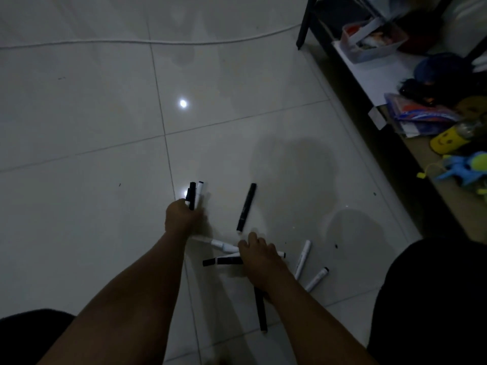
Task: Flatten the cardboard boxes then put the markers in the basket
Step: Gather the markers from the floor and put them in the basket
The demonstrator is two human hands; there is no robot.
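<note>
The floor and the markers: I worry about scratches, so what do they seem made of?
The floor looks like glazed ceramic tile: glossy, mirroring a lamp, with grout lines. The markers, like the black one lying alone, look like smooth plastic, though the dim light leaves that uncertain.

Left grip (181,216) clenched, right grip (259,255) curled.

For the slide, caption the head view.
Left hand grips a bundle of markers while right hand reaches loose ones on the tiled floor.
</note>
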